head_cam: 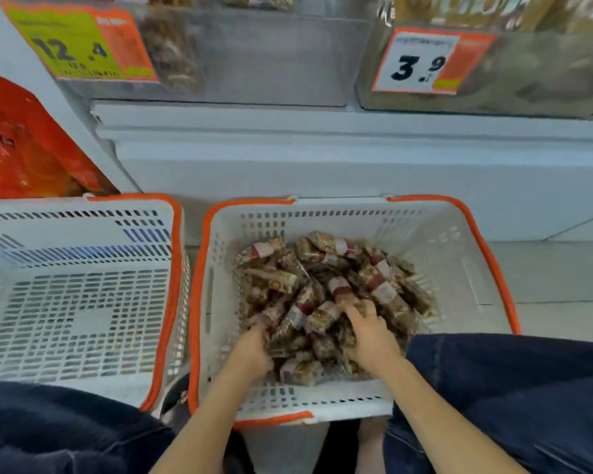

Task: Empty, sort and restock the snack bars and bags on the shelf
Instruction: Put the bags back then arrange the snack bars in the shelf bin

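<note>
Snack bars: your pile of snack bars (332,295) fills the right basket (459,241), heaped toward its middle and near side.
Left hand: your left hand (250,354) is dug into the near-left edge of the pile, fingers curled down among the bars; which bar it grasps, if any, you cannot tell.
Right hand: your right hand (370,333) lies on top of the pile, near its centre, fingers curled over 1 or more bars and touching them; the exact grasp is hidden by the hand itself.
Left basket: the second basket (83,302) stands just beside the first, on the left, with only its slotted bottom showing.
Hidden: bar labels are blurred and unreadable. Both fingertips are buried in wrappers. The left basket is cut off by the frame edge.
Shelf: the shelf (322,159) rises behind both baskets. Clear bins above carry 2 price tags, 12.4 (79,46) and 3.9 (425,63); the bin contents are hazy.
Floor: the baskets sit on a pale tiled floor (562,275), between your knees in dark trousers (528,388).
</note>
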Motion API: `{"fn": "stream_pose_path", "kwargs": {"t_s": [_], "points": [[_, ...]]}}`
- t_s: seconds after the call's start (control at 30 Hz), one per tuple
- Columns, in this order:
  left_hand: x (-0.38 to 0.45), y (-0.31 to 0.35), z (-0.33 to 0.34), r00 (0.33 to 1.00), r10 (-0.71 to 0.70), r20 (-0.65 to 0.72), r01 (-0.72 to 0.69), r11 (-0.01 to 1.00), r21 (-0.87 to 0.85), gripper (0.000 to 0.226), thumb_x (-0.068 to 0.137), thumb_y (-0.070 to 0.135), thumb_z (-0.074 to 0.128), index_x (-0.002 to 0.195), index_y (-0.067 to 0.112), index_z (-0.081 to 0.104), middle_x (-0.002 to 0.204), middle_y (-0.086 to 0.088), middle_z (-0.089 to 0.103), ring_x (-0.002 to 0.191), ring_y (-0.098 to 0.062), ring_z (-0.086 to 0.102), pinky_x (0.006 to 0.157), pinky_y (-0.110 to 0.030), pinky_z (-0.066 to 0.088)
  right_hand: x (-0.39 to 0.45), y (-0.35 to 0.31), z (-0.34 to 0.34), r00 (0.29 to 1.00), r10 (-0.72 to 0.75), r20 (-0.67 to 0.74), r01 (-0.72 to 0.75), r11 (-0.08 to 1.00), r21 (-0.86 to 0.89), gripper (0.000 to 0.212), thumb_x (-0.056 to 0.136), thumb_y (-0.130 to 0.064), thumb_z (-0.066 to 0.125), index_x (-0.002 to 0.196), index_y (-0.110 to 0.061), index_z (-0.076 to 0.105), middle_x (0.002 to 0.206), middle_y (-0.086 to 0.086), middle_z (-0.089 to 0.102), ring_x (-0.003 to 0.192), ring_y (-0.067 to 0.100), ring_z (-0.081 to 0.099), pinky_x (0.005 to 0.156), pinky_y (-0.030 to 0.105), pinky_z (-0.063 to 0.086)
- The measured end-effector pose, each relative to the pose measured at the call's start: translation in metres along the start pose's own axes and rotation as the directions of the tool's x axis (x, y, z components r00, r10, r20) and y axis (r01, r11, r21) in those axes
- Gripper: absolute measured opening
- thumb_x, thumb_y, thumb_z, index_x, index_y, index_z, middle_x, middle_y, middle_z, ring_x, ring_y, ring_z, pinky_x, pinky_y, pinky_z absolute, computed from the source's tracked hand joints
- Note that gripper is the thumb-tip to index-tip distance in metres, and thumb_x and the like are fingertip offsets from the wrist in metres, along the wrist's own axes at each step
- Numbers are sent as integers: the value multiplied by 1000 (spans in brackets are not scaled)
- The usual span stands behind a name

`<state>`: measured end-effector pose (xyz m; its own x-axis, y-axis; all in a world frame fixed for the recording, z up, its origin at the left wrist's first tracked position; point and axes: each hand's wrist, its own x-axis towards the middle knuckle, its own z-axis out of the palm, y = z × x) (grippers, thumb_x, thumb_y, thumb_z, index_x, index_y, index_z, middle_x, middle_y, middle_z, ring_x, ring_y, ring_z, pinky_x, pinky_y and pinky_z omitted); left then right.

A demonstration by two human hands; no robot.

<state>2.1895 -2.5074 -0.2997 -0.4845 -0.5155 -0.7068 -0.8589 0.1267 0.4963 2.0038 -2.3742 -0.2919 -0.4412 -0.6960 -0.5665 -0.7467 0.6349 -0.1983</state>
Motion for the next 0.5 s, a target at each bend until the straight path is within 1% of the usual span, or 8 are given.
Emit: {"fn": "stream_pose_path", "kwargs": {"t_s": [0.07, 0.1, 0.13, 0.2, 0.27, 0.37, 0.43, 0.5], "points": [[2, -1, 8, 1000, 2, -10, -2, 1000, -18, 61, 78, 21, 71, 133, 14, 45, 127, -6, 56, 114, -24, 55, 95, -26, 44, -4, 2, 1, 999, 3, 47, 1, 996, -87, 82, 91, -19, 58, 152, -30, 3, 156, 16, 8, 130, 37, 33, 94, 45, 44], [3, 3, 11, 1000, 17, -12, -18, 1000, -22, 62, 78, 20, 71, 133, 14, 44, 127, -5, 55, 115, -24, 54, 95, -25, 43, -5, 5, 5, 999, 6, 51, -1, 995, -102, 86, 91, -26, 60, 152, -26, -1, 154, 16, 17, 131, 36, 34, 96, 46, 43], [7, 6, 15, 1000, 24, -16, -24, 999, -23, 62, 79, 20, 71, 134, 14, 43, 127, -5, 55, 115, -25, 54, 94, -25, 43, -5, 10, 10, 999, 19, 40, -15, 996, -90, 92, 89, -30, 63, 151, -23, -4, 149, 14, 29, 128, 35, 37, 96, 46, 43], [13, 11, 22, 999, 26, -40, -27, 999, -19, 65, 80, 21, 71, 136, 13, 39, 130, -9, 51, 115, -28, 52, 92, -27, 43, -4, 19, 18, 998, 63, 7, -63, 998, -3, 97, 85, -26, 69, 143, -26, -8, 134, 11, 47, 117, 32, 48, 90, 44, 47], [20, 12, 30, 996, 1, -87, -3, 999, -32, 70, 78, 22, 73, 138, 12, 36, 134, -16, 43, 119, -32, 47, 96, -32, 41, -2, 21, 18, 996, 87, 16, -88, 995, 36, 94, 84, -20, 68, 142, -27, -6, 128, 10, 50, 109, 31, 53, 86, 42, 49], [31, 10, 38, 990, -42, -132, 35, 998, -53, 70, 79, 25, 74, 138, 14, 37, 136, -16, 43, 122, -32, 45, 100, -35, 40, -2, 18, 11, 996, 89, 8, -89, 996, 10, 81, 86, -23, 67, 145, -19, 11, 122, 10, 52, 109, 30, 51, 85, 42, 48], [37, 12, 41, 992, -40, -119, 35, 998, -43, 63, 84, 30, 70, 136, 13, 39, 135, -14, 46, 121, -30, 47, 99, -34, 41, -2, 15, 9, 998, 62, 32, -67, 983, 174, 61, 84, -28, 70, 131, -20, 31, 105, 6, 58, 94, 23, 56, 74, 35, 49], [41, 17, 43, 995, -14, -99, 16, 1000, 21, 57, 86, 36, 65, 133, 12, 42, 137, -16, 44, 122, -31, 45, 100, -35, 41, -5, 7, 2, 996, 70, 49, -85, 871, 485, 40, 83, -31, 70, 113, -21, 45, 93, 0, 60, 81, 15, 57, 66, 28, 46]]}}
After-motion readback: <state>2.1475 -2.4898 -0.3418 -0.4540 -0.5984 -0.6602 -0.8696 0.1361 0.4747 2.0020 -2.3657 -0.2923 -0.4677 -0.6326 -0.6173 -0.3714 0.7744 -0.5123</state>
